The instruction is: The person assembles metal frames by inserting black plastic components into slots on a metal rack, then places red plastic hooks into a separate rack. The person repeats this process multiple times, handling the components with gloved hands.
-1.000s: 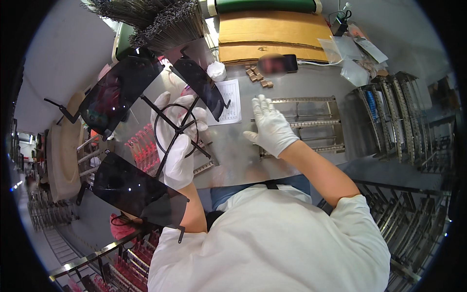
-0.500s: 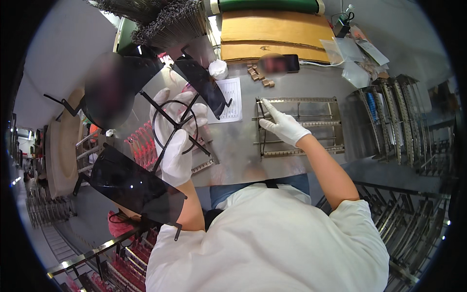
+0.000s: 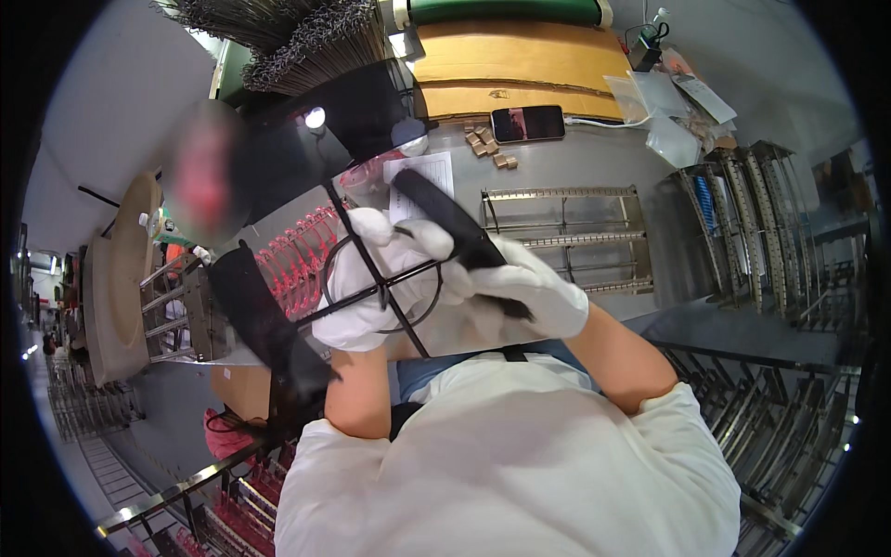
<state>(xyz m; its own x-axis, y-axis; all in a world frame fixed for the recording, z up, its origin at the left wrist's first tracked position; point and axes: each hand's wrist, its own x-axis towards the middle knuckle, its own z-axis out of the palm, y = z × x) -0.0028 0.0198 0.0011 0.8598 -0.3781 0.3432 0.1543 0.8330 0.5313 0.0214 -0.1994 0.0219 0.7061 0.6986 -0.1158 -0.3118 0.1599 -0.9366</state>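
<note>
A black wire frame (image 3: pixel 382 278) with a ring, crossed bars and several curved dark panels is held up in front of me, tilted. My left hand (image 3: pixel 357 311), in a white glove, is closed round its middle near the ring, partly hidden by the bars. My right hand (image 3: pixel 543 292), also gloved, grips the lower end of the right-hand black panel (image 3: pixel 445 213); its fingertips are partly hidden and slightly blurred. Right of the frame, a flat metal rack (image 3: pixel 566 239) with notched rails lies on the steel table.
Pink-red hooked pieces (image 3: pixel 299 255) lie left of my left hand. At the back are bundled wires (image 3: pixel 320 51), brown cardboard (image 3: pixel 520 60), a phone (image 3: pixel 527 123) and small copper-coloured blocks (image 3: pixel 483 144). Upright metal racks (image 3: pixel 752 232) stand at right; a printed sheet (image 3: pixel 422 176) lies behind the frame.
My right hand has left the flat metal rack and moved left onto a panel of the black frame. The frame has turned and come slightly right with my left hand.
</note>
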